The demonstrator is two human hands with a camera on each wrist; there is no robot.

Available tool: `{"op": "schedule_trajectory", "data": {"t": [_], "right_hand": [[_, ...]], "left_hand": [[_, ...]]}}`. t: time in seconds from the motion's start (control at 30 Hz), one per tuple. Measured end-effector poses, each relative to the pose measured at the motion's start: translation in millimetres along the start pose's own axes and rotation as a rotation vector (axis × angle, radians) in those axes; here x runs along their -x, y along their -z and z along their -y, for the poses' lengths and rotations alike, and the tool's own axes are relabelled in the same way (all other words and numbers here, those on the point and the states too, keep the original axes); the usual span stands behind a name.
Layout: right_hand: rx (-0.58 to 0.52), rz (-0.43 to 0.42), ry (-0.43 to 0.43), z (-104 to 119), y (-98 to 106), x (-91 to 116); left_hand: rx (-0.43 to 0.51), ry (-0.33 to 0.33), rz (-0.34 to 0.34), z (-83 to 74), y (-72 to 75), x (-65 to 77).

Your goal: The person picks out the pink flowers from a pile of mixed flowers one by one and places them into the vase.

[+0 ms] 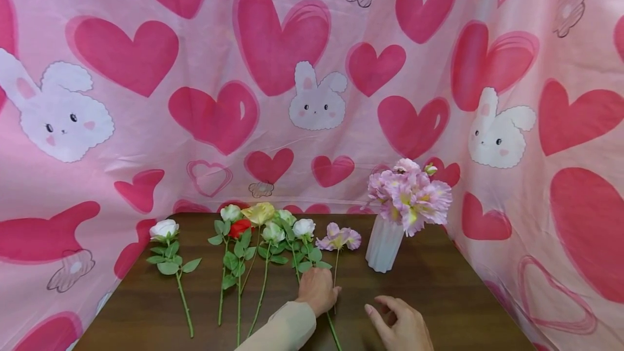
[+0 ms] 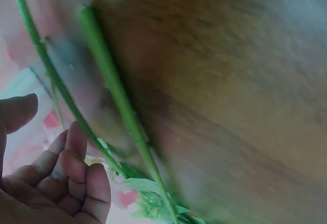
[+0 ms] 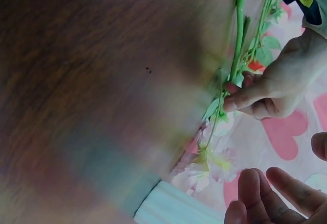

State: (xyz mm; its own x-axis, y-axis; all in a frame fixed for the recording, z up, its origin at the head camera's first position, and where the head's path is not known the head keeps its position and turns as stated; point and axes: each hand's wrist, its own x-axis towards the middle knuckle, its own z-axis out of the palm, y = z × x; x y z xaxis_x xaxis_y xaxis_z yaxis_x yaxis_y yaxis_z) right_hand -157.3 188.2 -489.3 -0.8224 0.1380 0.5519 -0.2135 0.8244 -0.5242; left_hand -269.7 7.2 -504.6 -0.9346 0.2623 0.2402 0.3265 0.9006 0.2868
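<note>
My left hand [image 1: 318, 290] is low over the table, between the stem of a white rose [image 1: 304, 228] and the thin stem of a pink-lilac flower [image 1: 338, 237]. In the left wrist view its thumb stands apart from the loosely bent fingers [image 2: 76, 157], near green stems [image 2: 120, 94]. The right wrist view shows that left hand [image 3: 276, 89] beside the stems, its exact contact unclear. My right hand [image 1: 402, 324] hovers at the front right, fingers relaxed and holding nothing. Behind it, a white ribbed vase [image 1: 384, 248] holds several pink-lilac blossoms [image 1: 414, 196].
Left of the hands lie several long-stemmed flowers, including a red rose [image 1: 240, 227], a yellow flower [image 1: 259, 213] and a pale green rose [image 1: 273, 233]. Another white rose [image 1: 164, 229] lies apart at far left. A heart-and-rabbit cloth [image 1: 209, 58] surrounds the brown table [image 1: 439, 286].
</note>
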Motion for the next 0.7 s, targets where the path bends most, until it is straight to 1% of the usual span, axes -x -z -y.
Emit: {"op": "schedule_trajectory", "data": {"t": [0.2, 0.33, 0.43, 0.63, 0.7], "right_hand": [[0.003, 0.001, -0.024, 1.3, 2.0, -1.8], [0.004, 0.006, -0.024, 1.3, 2.2, -2.2], [-0.002, 0.004, -0.020, 0.7, 1.8, -1.8], [-0.013, -0.007, -0.013, 1.6, 1.2, -0.7], [-0.014, -0.005, -0.019, 1.5, 1.1, -0.4]], "left_hand": [[-0.032, -0.010, -0.012, 3.6, -8.3, -1.5], [-0.021, -0.002, 0.000, 4.0, -10.9, -1.5], [0.036, 0.050, 0.016, 3.8, -10.9, -1.9], [0.198, 0.210, 0.017, 4.5, -6.8, -2.2], [0.251, 0.237, 0.010, 6.1, -6.2, -2.5]]}}
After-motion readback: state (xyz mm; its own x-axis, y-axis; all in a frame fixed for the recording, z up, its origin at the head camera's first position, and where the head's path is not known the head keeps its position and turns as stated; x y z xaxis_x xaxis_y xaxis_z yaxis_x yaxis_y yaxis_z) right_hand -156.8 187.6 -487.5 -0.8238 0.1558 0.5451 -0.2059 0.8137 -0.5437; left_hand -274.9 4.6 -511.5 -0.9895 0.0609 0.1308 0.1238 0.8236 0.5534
